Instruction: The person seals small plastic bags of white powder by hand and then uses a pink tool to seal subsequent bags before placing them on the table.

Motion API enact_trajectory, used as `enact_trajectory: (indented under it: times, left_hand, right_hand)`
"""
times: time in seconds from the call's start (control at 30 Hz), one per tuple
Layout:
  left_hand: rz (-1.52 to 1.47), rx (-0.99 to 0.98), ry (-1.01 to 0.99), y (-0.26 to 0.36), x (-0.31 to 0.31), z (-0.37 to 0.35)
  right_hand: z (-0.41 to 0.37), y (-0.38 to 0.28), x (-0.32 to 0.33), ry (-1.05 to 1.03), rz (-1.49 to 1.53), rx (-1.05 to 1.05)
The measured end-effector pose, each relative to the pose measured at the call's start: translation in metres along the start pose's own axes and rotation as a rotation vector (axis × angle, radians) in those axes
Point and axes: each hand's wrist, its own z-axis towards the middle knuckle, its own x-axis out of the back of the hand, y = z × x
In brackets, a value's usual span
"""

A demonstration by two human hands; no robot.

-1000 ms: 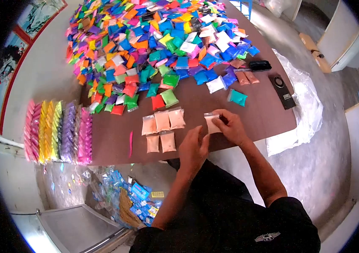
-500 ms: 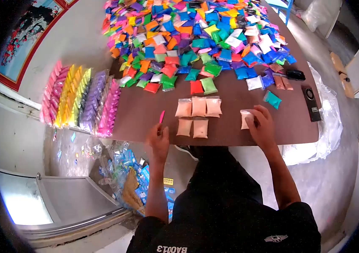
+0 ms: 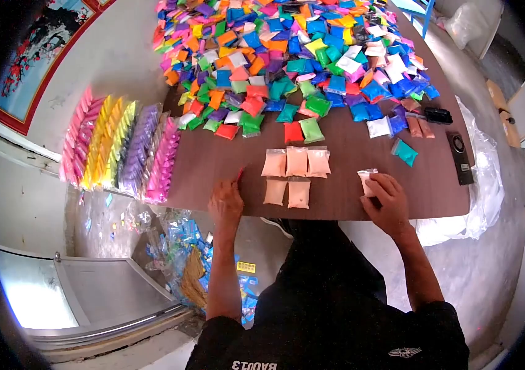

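My left hand (image 3: 225, 200) is at the table's front edge, its fingers closed around a thin pinkish-red pointed tool (image 3: 240, 174) that sticks out upward. Further right, my right hand (image 3: 387, 200) has its curled fingers on a small clear packet of peach-coloured material (image 3: 366, 177), partly covering it. Between the hands lie several similar peach packets (image 3: 297, 161) in two short rows, three in the back row and two in front.
A large heap of multicoloured packets (image 3: 287, 61) covers the table's far part. Strips of pink, yellow and purple packets (image 3: 133, 148) stand at the left edge. A teal packet (image 3: 405, 152) and a black device (image 3: 459, 159) lie at right. Plastic wrap (image 3: 484, 185) hangs beside the table.
My left hand has turned, and the tool now shows less of its length. My right hand has shifted slightly toward me over the peach packet, which sits more tilted. The view has shifted slightly.
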Motion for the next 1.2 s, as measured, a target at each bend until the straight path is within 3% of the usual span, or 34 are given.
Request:
enact_trajectory:
  times: [0.17, 0.23, 0.27, 0.33, 0.53, 0.77, 0.87, 1.2]
  left_hand:
    - [0.004, 0.010, 0.053, -0.022, -0.014, 0.003]
    - [-0.442, 0.243, -0.030, -0.003, 0.006, 0.004]
    - [-0.439, 0.242, -0.036, 0.017, 0.019, 0.005]
    - [-0.587, 0.187, -0.049, 0.068, 0.040, 0.004]
    - [-0.794, -0.140, -0.403, 0.179, 0.009, -0.027]
    - [-0.711, -0.200, -0.494, 0.237, -0.054, -0.046]
    - [-0.694, -0.176, -0.571, 0.247, -0.057, -0.045]
    - [-0.601, -0.234, -0.520, 0.253, -0.071, -0.036]
  right_hand:
    - [-0.020, 0.019, 0.020, -0.045, 0.003, 0.009]
    - [-0.026, 0.024, 0.024, -0.060, -0.016, 0.003]
    - [-0.029, 0.027, 0.025, -0.059, -0.006, 0.002]
    - [-0.033, 0.029, 0.025, -0.061, 0.004, -0.004]
    - [-0.028, 0.025, 0.029, -0.028, -0.021, -0.008]
    - [-0.039, 0.037, 0.019, 0.041, 0.024, 0.046]
    - [-0.038, 0.034, 0.023, 0.050, 0.012, 0.059]
    - [-0.034, 0.034, 0.023, 0.031, 0.024, 0.063]
